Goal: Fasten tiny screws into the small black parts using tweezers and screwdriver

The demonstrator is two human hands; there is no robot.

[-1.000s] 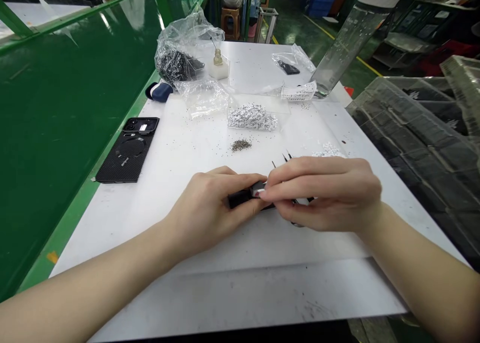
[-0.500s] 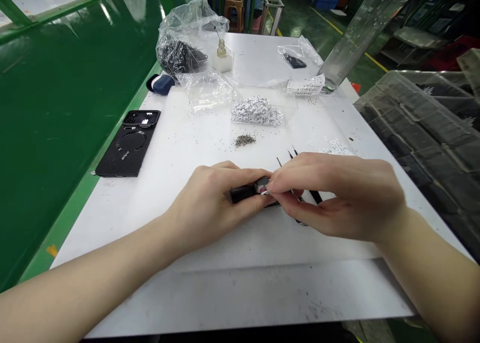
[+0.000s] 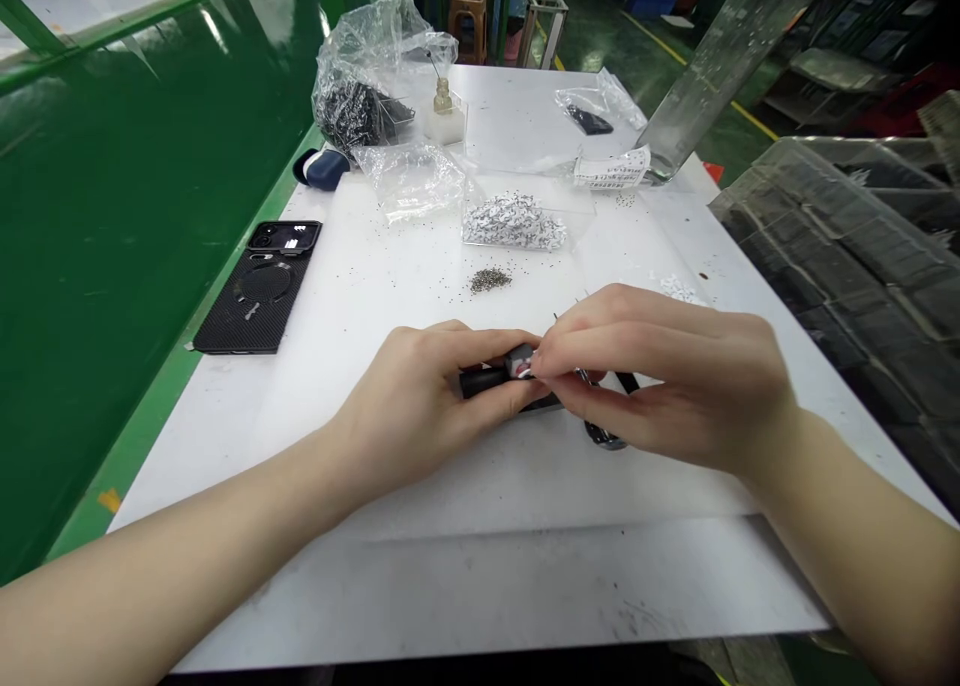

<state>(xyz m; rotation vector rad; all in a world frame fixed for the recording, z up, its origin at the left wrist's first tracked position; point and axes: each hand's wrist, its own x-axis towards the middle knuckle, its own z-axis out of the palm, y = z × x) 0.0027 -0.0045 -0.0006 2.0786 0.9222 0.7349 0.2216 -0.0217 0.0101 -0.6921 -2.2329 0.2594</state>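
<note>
Thumb and fingers of my left hand (image 3: 427, 396) are closed on a small dark part (image 3: 519, 361) with a whitish and reddish end. My right hand (image 3: 660, 376) pinches at that end, its fingertips touching it; what they hold there is too small to make out. Just below the part lies a black bar-shaped object (image 3: 484, 381), partly covered by my left fingers. Black tools (image 3: 604, 436) lie beneath my right hand, mostly hidden by it. Beyond the hands are a pile of tiny metallic pieces (image 3: 490, 280) and a clear tray of small white pieces (image 3: 517, 223).
A black phone (image 3: 259, 286) lies at the left edge. Farther back are plastic bags (image 3: 382, 56), a small bottle (image 3: 442, 96), a bagged dark piece (image 3: 590, 120) and a tall clear cylinder (image 3: 724, 76). Compartment trays (image 3: 847, 256) stand at the right, beyond the table edge.
My right hand has shifted slightly left and up, covering more of the tool tips. My left hand keeps its grip on the dark part, almost unmoved.
</note>
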